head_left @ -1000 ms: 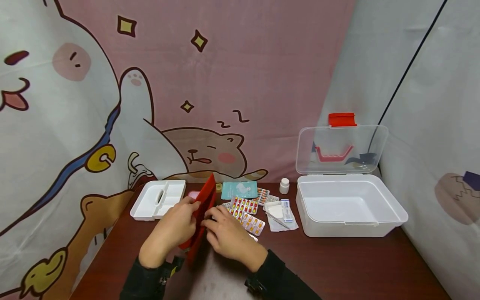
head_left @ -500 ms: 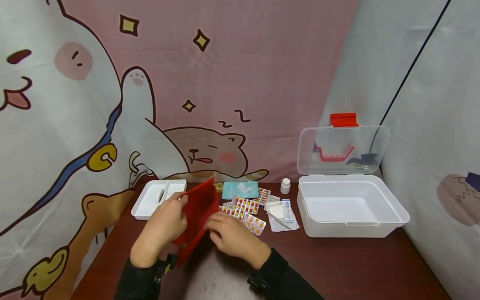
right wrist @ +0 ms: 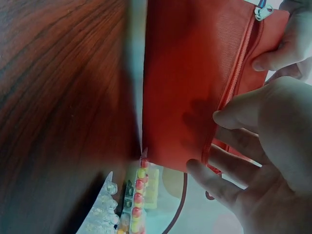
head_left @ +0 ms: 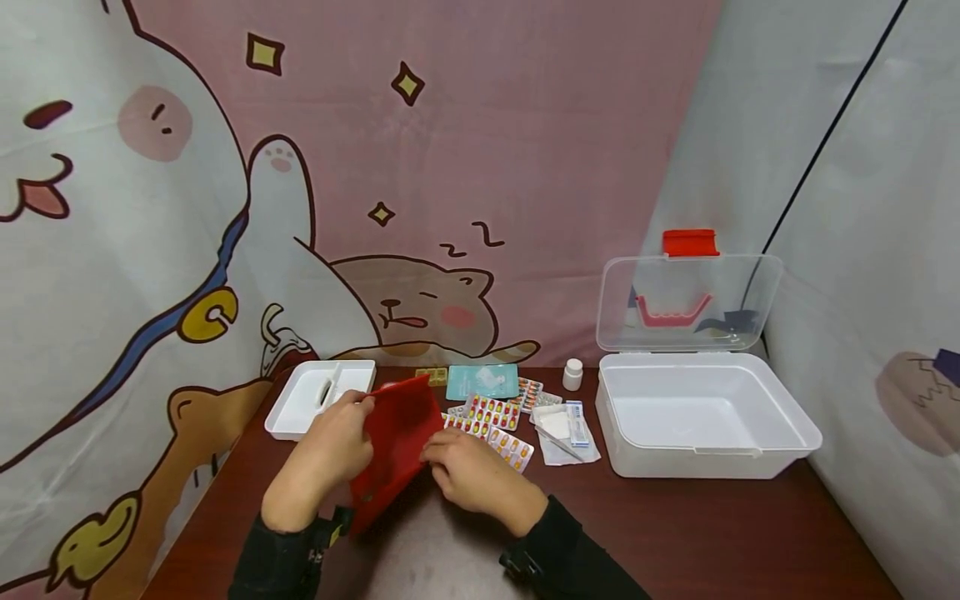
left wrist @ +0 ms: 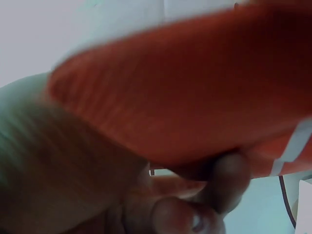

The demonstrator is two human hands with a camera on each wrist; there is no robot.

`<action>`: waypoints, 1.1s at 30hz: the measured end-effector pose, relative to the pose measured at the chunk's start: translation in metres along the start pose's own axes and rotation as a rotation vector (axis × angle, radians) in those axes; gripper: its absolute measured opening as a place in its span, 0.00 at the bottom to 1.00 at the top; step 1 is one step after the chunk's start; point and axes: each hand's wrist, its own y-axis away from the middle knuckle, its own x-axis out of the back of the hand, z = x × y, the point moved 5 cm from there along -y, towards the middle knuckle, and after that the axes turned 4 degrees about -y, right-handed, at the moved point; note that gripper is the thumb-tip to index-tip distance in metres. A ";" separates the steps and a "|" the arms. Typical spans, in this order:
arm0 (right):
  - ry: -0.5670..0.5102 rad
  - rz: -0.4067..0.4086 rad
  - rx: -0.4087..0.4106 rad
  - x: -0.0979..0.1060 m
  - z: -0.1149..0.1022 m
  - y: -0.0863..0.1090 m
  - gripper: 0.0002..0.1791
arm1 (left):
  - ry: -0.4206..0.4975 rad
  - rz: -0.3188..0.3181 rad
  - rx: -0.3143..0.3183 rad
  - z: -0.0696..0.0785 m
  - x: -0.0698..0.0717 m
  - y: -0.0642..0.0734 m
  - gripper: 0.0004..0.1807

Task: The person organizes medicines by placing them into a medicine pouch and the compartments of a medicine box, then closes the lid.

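A red zip pouch (head_left: 397, 446) stands tilted over the table, its broad face turned partly towards me in the head view. My left hand (head_left: 336, 442) grips its left side, with the thumb over the edge in the right wrist view. On the opposite side, my right hand (head_left: 483, 479) holds the zipper edge between thumb and fingers. The zipper (right wrist: 236, 73) runs along this edge, with a metal pull (right wrist: 263, 12) near the far corner. Just beyond the right hand lie several blister packs (head_left: 492, 412) of coloured capsules. The pouch fills most of the left wrist view, blurred.
A white compartment tray (head_left: 296, 402) sits at the left rear. Behind the packs lies a teal packet (head_left: 482, 381). To the right are a small white bottle (head_left: 572, 375), gauze with tweezers (head_left: 558, 443), and a large white box (head_left: 708, 462) with its clear lid raised.
The pouch has swung from nearly edge-on to showing its broad face. My left hand has shifted slightly left with it, while the right hand stays at its edge, a little further right.
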 end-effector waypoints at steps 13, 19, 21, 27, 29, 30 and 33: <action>-0.469 0.228 -0.222 0.039 0.032 0.005 0.13 | 0.043 -0.060 -0.051 0.009 -0.007 -0.002 0.25; -0.412 0.223 -0.405 0.054 0.066 0.018 0.13 | 0.053 -0.038 -0.024 0.006 -0.005 -0.002 0.28; -0.358 0.153 -0.437 0.053 0.075 0.023 0.11 | 0.055 -0.036 -0.002 0.004 -0.004 -0.002 0.28; -0.246 -0.083 -0.478 0.037 0.086 0.032 0.05 | 0.060 -0.007 0.036 -0.002 -0.002 -0.004 0.28; -0.230 -0.168 -0.527 0.032 0.084 0.035 0.05 | 0.075 -0.014 0.058 -0.004 -0.003 -0.005 0.28; -0.212 -0.210 -0.553 0.029 0.082 0.036 0.05 | 0.083 -0.023 0.070 -0.004 -0.004 -0.006 0.29; -0.170 -0.282 -0.596 0.023 0.074 0.039 0.12 | 0.096 -0.039 0.091 -0.006 -0.006 -0.008 0.29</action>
